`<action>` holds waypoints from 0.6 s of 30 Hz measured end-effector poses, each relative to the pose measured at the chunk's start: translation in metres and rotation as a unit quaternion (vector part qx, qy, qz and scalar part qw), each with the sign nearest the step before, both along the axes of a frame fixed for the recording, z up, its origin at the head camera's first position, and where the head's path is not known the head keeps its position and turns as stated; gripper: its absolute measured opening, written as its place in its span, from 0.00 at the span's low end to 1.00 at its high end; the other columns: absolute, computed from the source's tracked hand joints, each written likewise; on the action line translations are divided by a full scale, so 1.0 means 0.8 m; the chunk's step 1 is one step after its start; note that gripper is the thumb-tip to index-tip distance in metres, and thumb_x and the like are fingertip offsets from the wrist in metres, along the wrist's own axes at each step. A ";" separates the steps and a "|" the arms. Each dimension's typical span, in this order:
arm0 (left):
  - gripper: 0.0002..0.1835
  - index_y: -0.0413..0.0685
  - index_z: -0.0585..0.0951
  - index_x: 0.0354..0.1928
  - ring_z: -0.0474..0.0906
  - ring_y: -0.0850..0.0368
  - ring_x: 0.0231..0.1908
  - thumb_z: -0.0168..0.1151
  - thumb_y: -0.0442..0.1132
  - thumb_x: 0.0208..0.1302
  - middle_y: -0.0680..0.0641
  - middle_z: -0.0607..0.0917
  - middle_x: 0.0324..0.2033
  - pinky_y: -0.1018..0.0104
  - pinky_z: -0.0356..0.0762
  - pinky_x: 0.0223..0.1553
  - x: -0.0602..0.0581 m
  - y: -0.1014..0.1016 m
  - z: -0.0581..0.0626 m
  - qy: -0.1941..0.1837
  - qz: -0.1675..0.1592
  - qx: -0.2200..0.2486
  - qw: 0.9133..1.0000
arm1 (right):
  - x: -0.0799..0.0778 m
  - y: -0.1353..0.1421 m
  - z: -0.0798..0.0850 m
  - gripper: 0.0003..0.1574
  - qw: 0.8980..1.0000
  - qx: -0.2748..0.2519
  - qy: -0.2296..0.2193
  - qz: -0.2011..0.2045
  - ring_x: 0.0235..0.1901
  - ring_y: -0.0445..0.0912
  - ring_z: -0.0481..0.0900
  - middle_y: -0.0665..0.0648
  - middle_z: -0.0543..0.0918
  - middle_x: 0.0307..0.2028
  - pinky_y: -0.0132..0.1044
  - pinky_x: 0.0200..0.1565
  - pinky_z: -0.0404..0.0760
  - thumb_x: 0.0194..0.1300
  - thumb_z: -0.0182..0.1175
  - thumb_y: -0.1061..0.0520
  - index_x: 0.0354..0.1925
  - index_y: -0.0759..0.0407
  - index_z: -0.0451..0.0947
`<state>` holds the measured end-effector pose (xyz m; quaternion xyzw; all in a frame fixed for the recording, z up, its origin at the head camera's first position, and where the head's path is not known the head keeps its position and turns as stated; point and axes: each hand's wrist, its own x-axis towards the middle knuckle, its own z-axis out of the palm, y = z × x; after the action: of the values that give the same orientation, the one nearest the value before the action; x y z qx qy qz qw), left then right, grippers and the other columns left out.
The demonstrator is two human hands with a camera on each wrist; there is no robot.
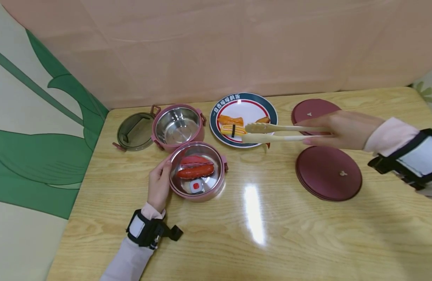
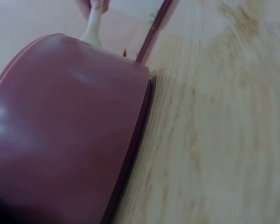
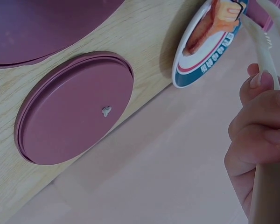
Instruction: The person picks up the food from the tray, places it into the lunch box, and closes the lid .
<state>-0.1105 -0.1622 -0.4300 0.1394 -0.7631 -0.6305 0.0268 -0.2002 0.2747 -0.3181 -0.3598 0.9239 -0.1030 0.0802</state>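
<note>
My right hand (image 1: 353,128) holds a pair of cream tongs (image 1: 284,137), its fingers curled round the arms. The tong tips are apart over a white plate (image 1: 252,111) with a dark blue rim, close to a yellow egg sushi (image 1: 232,130). Whether they touch it, I cannot tell. Behind that sushi lies an orange-topped piece (image 1: 230,120), and a brown piece (image 1: 263,120) is partly hidden by the tongs. With my left hand (image 1: 159,185) I grip the left side of a pink steel-lined pot (image 1: 198,195). Inside are red sausages (image 1: 196,171) and a white roll with a red centre (image 1: 196,186).
Behind the near pot stands a second pink pot (image 1: 178,127), with nothing inside. A see-through lid (image 1: 135,132) lies to its left. Two dark pink round lids, one nearer (image 1: 328,171) and one farther (image 1: 314,107), lie at the right. A pink cloth backdrop (image 1: 202,50) borders the table's far edge.
</note>
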 end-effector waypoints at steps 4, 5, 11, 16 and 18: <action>0.20 0.37 0.76 0.60 0.72 0.54 0.61 0.45 0.41 0.75 0.40 0.78 0.59 0.62 0.67 0.66 -0.003 -0.003 0.000 -0.001 0.043 0.034 0.999 | -0.002 0.000 0.000 0.29 1.000 -0.007 0.004 0.007 0.31 0.30 0.75 0.38 0.83 0.43 0.37 0.37 0.80 0.60 0.68 0.47 0.59 0.47 0.78; 0.20 0.37 0.77 0.59 0.73 0.54 0.60 0.45 0.41 0.75 0.40 0.79 0.58 0.62 0.68 0.64 -0.004 -0.005 0.001 0.002 0.057 0.045 0.997 | -0.002 0.000 0.000 0.28 1.000 -0.007 0.005 0.008 0.32 0.30 0.75 0.39 0.83 0.43 0.38 0.37 0.81 0.60 0.68 0.47 0.59 0.47 0.78; 0.22 0.34 0.74 0.59 0.71 0.50 0.59 0.47 0.43 0.75 0.38 0.76 0.59 0.60 0.67 0.64 -0.028 -0.022 0.009 0.062 0.134 0.062 0.987 | -0.010 -0.004 0.004 0.28 1.000 0.005 -0.006 -0.008 0.32 0.34 0.78 0.45 0.85 0.44 0.41 0.39 0.82 0.62 0.66 0.49 0.60 0.52 0.78; 0.25 0.38 0.69 0.66 0.66 0.53 0.64 0.51 0.45 0.73 0.41 0.71 0.65 0.62 0.62 0.68 -0.055 -0.033 0.012 0.078 0.139 0.063 0.985 | -0.027 -0.014 0.006 0.24 0.999 0.016 -0.024 -0.039 0.23 0.37 0.73 0.46 0.82 0.34 0.36 0.28 0.76 0.65 0.64 0.48 0.57 0.51 0.78; 0.26 0.38 0.68 0.67 0.66 0.53 0.65 0.52 0.44 0.72 0.41 0.70 0.65 0.65 0.62 0.68 -0.067 -0.034 0.010 0.079 0.136 0.088 0.984 | -0.035 -0.018 0.005 0.25 0.998 0.020 -0.026 -0.048 0.24 0.40 0.73 0.51 0.84 0.36 0.38 0.29 0.77 0.66 0.62 0.47 0.58 0.53 0.78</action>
<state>-0.1637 -0.1894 -0.4217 0.1938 -0.6738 -0.6948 0.1602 -0.2279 0.2602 -0.3139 -0.3101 0.9397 -0.0974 0.1064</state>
